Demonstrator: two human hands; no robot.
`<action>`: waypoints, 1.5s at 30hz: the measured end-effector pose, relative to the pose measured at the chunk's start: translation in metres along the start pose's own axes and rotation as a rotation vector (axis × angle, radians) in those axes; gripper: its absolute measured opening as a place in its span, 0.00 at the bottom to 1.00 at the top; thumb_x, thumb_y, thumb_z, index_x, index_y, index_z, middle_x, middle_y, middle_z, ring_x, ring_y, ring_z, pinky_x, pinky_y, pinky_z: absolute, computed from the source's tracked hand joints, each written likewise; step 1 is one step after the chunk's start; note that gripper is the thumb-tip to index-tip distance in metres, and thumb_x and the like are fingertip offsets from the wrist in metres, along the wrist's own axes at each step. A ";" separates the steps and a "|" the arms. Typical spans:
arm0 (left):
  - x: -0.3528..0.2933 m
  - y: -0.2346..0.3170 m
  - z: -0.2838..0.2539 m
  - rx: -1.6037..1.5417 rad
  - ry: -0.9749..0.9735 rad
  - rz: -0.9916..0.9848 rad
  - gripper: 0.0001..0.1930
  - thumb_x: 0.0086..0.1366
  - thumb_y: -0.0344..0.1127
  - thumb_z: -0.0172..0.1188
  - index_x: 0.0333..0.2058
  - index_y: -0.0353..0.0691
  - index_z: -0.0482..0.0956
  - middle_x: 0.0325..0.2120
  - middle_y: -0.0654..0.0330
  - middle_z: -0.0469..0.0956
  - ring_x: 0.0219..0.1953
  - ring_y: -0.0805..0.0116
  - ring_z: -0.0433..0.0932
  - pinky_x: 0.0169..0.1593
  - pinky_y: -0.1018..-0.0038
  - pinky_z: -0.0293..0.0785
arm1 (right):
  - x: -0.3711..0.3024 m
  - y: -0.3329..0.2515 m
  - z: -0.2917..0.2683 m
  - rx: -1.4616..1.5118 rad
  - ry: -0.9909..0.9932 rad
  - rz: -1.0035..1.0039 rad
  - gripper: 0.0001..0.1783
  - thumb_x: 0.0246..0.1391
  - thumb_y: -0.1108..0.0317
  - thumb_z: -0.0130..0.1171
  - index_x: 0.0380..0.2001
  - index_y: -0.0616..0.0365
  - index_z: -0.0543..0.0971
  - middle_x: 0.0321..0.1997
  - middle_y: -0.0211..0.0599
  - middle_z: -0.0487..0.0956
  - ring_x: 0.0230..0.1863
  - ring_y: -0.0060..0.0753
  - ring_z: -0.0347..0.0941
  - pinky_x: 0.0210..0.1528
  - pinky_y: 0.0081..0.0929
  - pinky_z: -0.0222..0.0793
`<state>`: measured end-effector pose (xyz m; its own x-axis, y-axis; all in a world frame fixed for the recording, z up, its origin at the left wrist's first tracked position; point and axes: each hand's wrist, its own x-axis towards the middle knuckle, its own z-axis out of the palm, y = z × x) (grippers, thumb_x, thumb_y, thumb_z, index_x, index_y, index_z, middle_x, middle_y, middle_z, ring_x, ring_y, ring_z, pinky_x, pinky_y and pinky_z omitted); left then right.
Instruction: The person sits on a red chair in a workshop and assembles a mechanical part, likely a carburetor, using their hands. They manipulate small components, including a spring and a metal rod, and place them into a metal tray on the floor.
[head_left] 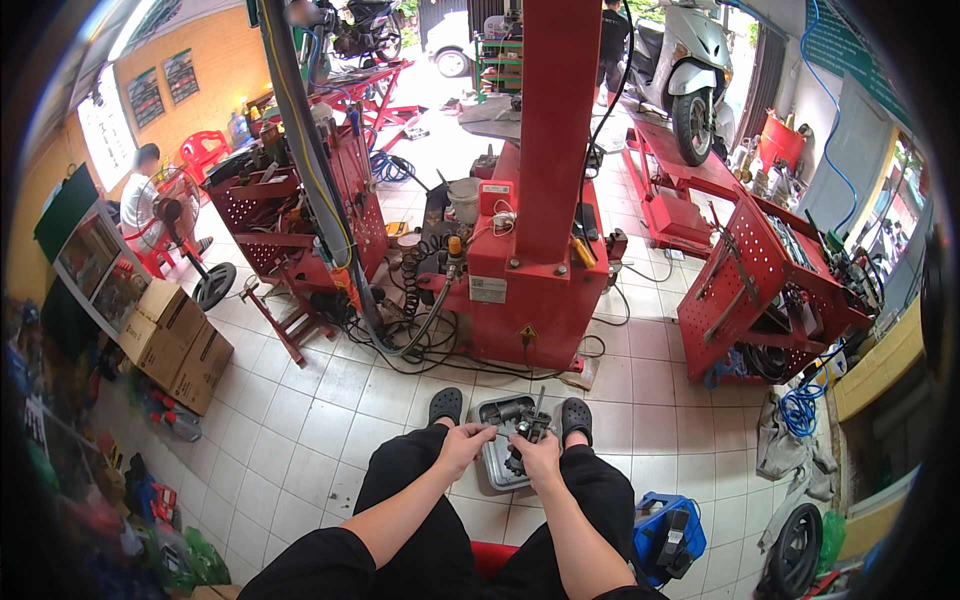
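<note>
My right hand (pixel 539 459) is closed around a dark metal mechanical part (pixel 531 428) with several small projections; its exact kind is too small to make out. A thin rod (pixel 542 398) stands up beside that part. Close by on the left, my left hand (pixel 464 447) is pinched shut, its fingertips pointing at the part. Something thin and pale seems to be between those fingers, too small to name. Beneath both hands a grey metal tray (pixel 497 470) lies on the floor between my feet. Another dark cylindrical part (pixel 508 411) rests at its far end.
Ahead rises a red lift column (pixel 500 310), with black hoses and cables (pixel 430 350) about its base. Red tool carts stand left (pixel 290 225) and right (pixel 765 290). A blue container (pixel 655 540) sits by my right leg; cardboard boxes (pixel 175 345) are at left.
</note>
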<state>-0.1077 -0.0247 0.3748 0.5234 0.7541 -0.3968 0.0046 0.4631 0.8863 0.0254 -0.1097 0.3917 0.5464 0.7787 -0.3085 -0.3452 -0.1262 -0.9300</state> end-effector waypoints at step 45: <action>0.000 -0.006 0.002 0.013 -0.086 0.014 0.12 0.58 0.36 0.63 0.39 0.38 0.75 0.21 0.73 0.67 0.20 0.84 0.63 0.23 0.85 0.58 | -0.003 -0.007 0.000 0.250 -0.023 0.072 0.10 0.46 0.73 0.62 0.34 0.59 0.76 0.27 0.33 0.78 0.27 0.30 0.76 0.28 0.26 0.73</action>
<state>-0.1057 -0.0283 0.3697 0.5949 0.7172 -0.3630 0.0078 0.4464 0.8948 0.0265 -0.1113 0.3992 0.4970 0.7872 -0.3651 -0.5624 -0.0283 -0.8264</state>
